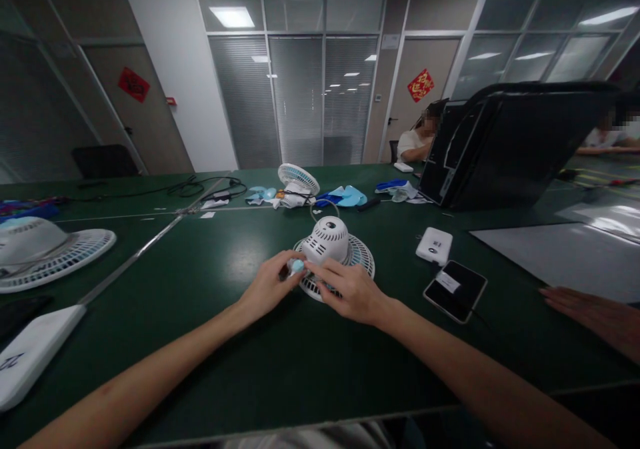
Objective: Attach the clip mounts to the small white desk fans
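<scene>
A small white fan lies face down on the green table, its motor housing up and its grille flat on the surface. My left hand pinches a small light-blue part at the fan's near left edge. My right hand rests on the near side of the grille, fingers curled, its fingertips touching the same blue part. Both forearms reach in from the bottom of the view.
A white power bank and a black phone lie to the right. Another person's hand rests at the far right. Behind the fan are a second white fan and blue fan blades. A fan grille and white box lie on the left, a black case at the back right.
</scene>
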Action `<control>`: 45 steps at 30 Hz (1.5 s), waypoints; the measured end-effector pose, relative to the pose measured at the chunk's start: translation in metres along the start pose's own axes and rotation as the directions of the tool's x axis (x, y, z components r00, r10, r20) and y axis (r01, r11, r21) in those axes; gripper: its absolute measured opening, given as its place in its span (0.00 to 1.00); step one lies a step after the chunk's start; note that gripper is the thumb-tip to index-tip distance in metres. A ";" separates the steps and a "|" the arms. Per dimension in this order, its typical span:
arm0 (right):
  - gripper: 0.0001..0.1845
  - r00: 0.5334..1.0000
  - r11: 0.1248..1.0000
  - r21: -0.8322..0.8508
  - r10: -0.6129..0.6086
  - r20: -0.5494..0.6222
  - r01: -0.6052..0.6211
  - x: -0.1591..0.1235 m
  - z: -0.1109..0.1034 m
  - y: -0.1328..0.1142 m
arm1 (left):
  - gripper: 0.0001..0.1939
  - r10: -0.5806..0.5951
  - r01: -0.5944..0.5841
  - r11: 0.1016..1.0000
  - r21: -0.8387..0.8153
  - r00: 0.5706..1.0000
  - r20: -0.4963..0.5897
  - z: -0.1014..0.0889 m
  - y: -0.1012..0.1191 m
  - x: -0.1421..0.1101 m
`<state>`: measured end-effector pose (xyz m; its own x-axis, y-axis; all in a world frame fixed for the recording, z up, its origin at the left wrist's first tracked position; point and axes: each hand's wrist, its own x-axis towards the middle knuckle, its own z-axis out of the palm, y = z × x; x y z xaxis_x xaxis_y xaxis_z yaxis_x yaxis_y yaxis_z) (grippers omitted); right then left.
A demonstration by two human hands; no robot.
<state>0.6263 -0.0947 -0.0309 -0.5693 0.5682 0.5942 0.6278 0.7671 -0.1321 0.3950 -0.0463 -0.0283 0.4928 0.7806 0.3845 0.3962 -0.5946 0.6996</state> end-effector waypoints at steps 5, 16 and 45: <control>0.25 0.999 0.998 0.047 0.049 0.011 -0.049 -0.004 -0.002 0.009 | 0.21 -0.086 0.103 0.969 0.223 0.993 -0.086 -0.043 -0.037 0.021; 0.22 0.999 0.998 0.065 -0.020 0.041 0.018 -0.005 -0.005 -0.001 | 0.26 -0.199 0.562 0.691 0.455 0.752 -0.628 -0.172 -0.153 -0.003; 0.19 0.995 0.999 0.024 -0.036 0.090 0.034 -0.008 -0.001 -0.003 | 0.31 0.001 0.618 0.384 0.685 0.742 -0.670 -0.172 -0.143 -0.022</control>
<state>0.6295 -0.1016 -0.0343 -0.6373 0.5647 0.5244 0.5953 0.7929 -0.1304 0.1947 0.0547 -0.0331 -0.1531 0.7077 0.6897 0.9880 0.1223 0.0938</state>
